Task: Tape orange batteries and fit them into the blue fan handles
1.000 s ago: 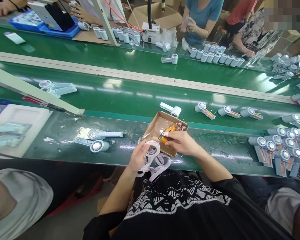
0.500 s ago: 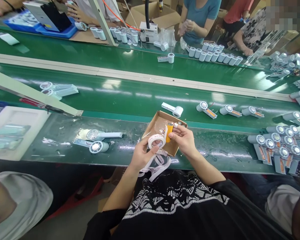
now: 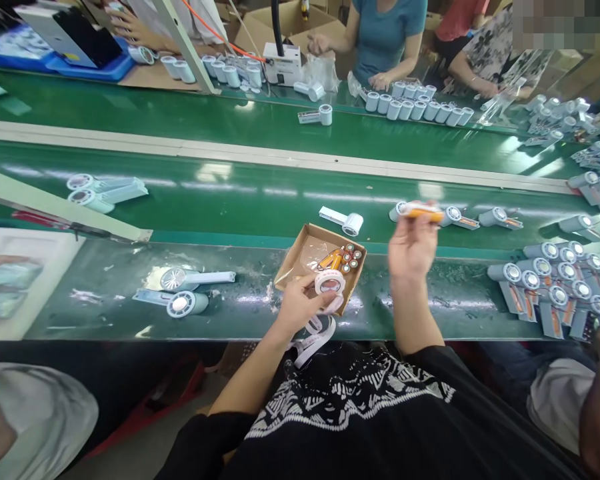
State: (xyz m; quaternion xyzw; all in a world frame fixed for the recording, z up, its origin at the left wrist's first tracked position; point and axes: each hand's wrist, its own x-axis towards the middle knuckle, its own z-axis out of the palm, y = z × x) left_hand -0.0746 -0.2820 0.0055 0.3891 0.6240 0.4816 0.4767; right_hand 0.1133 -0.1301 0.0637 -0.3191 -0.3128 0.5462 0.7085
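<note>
My left hand [image 3: 300,305] is closed on a white roll of tape [image 3: 329,282] at the near edge of a small cardboard box [image 3: 305,243]; a loose white strip [image 3: 314,337] hangs from it. Several orange batteries [image 3: 341,257] lie in the box. My right hand [image 3: 411,245] is raised to the right of the box, over the belt, pinching an orange battery [image 3: 422,212] with a white end. A white handheld fan part [image 3: 343,220] lies just beyond the box.
Fan bodies with open handles [image 3: 500,217] lie along the green belt [image 3: 230,193], and several more [image 3: 560,287] are heaped at the right. Two fan parts [image 3: 185,292] lie on the near ledge at left. Other people work across the far belt [image 3: 385,40].
My right hand has lifted a battery out of the box and carried it right and away toward the belt. My left hand with the tape roll shifted slightly right.
</note>
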